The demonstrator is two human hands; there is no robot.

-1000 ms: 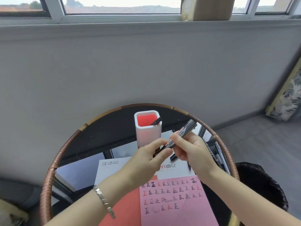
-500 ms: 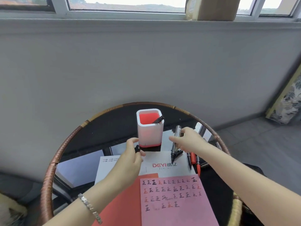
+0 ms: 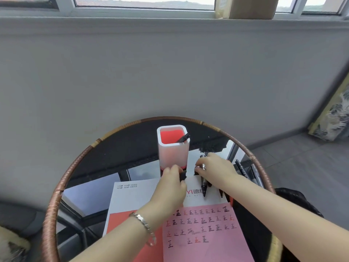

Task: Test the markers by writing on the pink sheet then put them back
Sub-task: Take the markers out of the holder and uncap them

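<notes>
A pink sheet (image 3: 205,241) with rows of written characters lies at the near side of the round glass table (image 3: 120,154). My right hand (image 3: 215,168) grips an uncapped grey marker (image 3: 203,183), tip pointing toward me above the white booklet (image 3: 132,197). My left hand (image 3: 172,183) holds the black cap (image 3: 182,175) just in front of the white pen holder (image 3: 173,150). The holder has a red inside and one black marker (image 3: 183,138) leaning in it.
Several more markers (image 3: 243,172) lie on the glass to the right of my right hand. A red sheet (image 3: 115,222) lies under the booklet. The table has a rattan rim (image 3: 56,191) and stands against a grey wall. A dark basket (image 3: 294,203) sits at lower right.
My hands pulled apart, taking the cap off the marker. The right hand swung the marker from pointing up-right to tip-down and lowered it; the left hand moved with the cap toward the holder.
</notes>
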